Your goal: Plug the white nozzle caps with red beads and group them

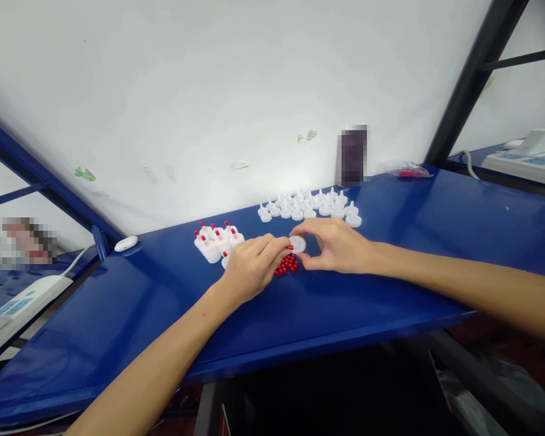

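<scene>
My right hand [329, 244] pinches a round white nozzle lid [298, 244] between thumb and fingers, its flat face turned toward me. At the lid's left edge, my left hand [258, 263] closes its fingertips on a small red cap [290, 247]. Whether the cap sits on the lid's nozzle is hidden. Just below both hands lies a pile of small red caps [287, 265]. To the left stand several white squeeze bottles [218, 244] topped with red caps, one partly behind my left hand. White nozzle lids [297, 209] without red caps stand grouped behind my hands.
All of this rests on a blue table [345, 303] against a white wall. A dark blurred rectangle [353, 156] leans on the wall. A clear bag with red pieces [409, 171] lies back right, a white oval case [126, 244] back left. Metal posts flank the table.
</scene>
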